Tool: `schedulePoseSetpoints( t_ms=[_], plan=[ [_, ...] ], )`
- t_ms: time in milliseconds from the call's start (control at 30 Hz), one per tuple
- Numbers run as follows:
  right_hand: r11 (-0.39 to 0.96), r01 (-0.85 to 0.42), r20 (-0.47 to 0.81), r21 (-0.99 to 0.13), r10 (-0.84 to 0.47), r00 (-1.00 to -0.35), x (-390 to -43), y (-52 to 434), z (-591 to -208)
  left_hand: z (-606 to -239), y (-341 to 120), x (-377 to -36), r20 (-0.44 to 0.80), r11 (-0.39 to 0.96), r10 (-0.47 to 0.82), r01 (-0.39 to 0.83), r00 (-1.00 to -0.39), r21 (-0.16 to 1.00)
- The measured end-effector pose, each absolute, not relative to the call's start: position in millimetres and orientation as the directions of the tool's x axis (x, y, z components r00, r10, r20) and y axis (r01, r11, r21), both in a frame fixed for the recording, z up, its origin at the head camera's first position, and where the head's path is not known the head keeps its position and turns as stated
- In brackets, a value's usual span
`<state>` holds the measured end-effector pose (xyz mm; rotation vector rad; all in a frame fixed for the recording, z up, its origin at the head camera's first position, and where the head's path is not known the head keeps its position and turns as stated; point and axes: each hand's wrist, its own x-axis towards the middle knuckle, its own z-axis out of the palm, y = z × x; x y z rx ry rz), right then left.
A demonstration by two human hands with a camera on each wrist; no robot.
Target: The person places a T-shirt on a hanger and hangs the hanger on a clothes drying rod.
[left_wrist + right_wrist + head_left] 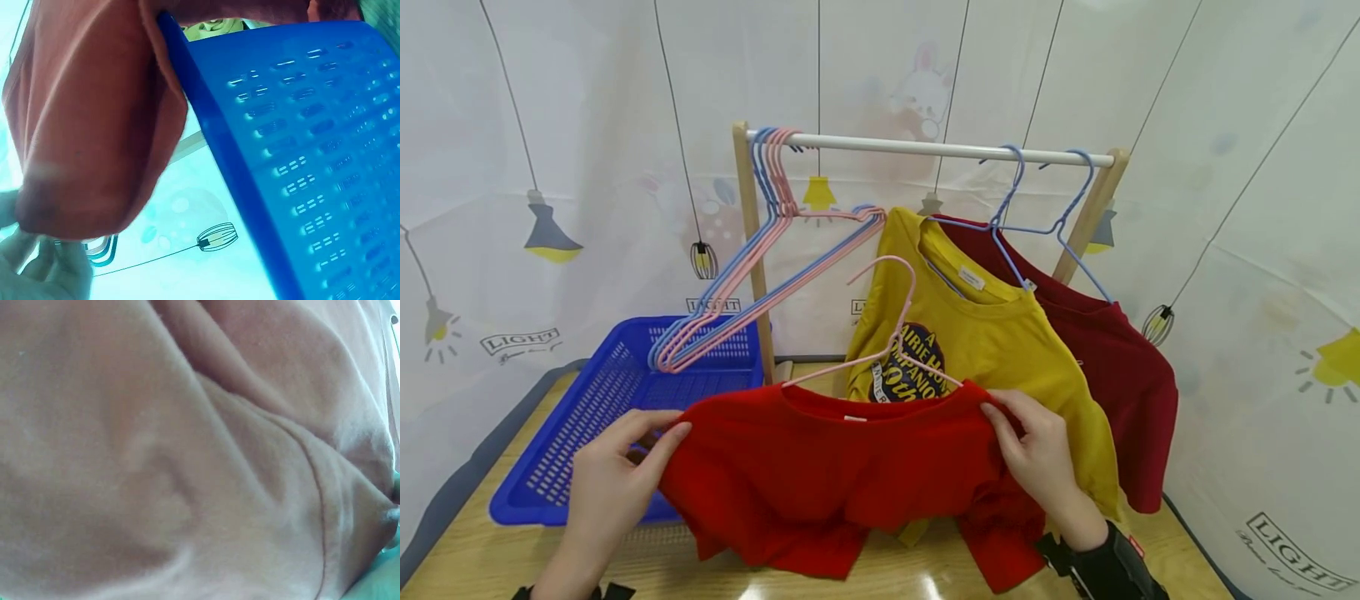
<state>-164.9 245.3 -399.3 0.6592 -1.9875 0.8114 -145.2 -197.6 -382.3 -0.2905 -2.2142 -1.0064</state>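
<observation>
- I see a wooden table (467, 567) walled by white curtains printed with lamps; on its left sits a blue basket (587, 417), behind it a rack rail (925, 150) with empty hangers (760, 275), a yellow shirt (1000, 350) and a dark red shirt (1120, 367).
- My left hand (617, 475) pinches the red shirt (842, 475) at one shoulder; my right hand (1037, 454) grips the other. The shirt hangs on a pink hanger (891, 333) above the table, before the rack.
- The shirt's hem drops out of frame.
- My left wrist view shows the basket's underside; my right wrist view is filled with blurred cloth.
</observation>
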Motion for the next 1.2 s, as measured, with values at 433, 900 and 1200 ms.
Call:
schedulePoseSetpoints(
  t_ms=[433,900,1200],
  plan=[
    [0.626,-0.703,0.831,-0.337,-0.153,-0.535,-166.0,237.7,-399.8,-363.4,-171.1,-143.9,0.786,0.741,0.113,0.579,-0.607,0.341],
    [0.601,-0.726,0.820,-0.334,-0.195,-0.538,-166.1,228.3,-401.6,-371.2,-149.1,-156.8,0.779,0.687,0.232,0.665,-0.582,0.292],
    [0.615,-0.734,0.810,-0.290,-0.251,-0.530,-167.1,226.5,-401.0,-376.9,-151.0,-159.5,0.744,0.656,0.197,0.650,-0.639,0.384]
  ],
)
